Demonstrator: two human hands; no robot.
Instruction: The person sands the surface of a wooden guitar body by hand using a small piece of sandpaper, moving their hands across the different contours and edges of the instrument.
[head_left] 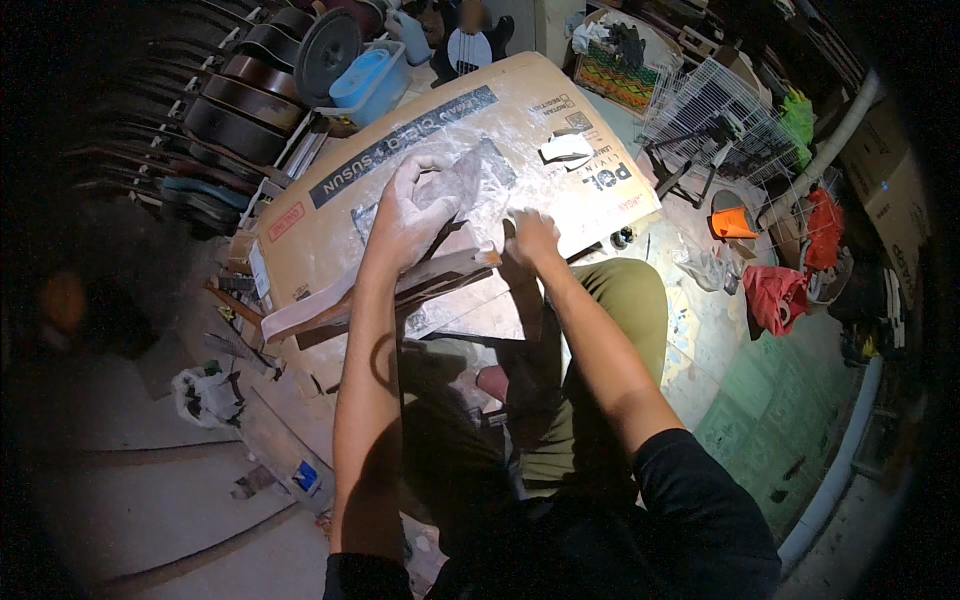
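My left hand [410, 205], coated in pale dust, curls its fingers and thumb round a grey sheet that looks like sandpaper [457, 182]. It is over the dusty cardboard [400, 110] spread before me. Just below it, a long pale wooden piece [330, 298] slants from the left up toward my right hand; its brown end [487, 259] lies close to that hand. My right hand [533, 238] rests at the cardboard's near edge, fingers spread downward, with nothing visible in them. Its fingertips are dusty, and its palm is hidden.
Several dark guitar bodies [235, 125] stand in a rack at the far left, near a blue tub [372, 80]. A white scrap [567, 150] sits on the cardboard. To the right are a wire cage [705, 110], an orange item [733, 223] and a red cloth [775, 298].
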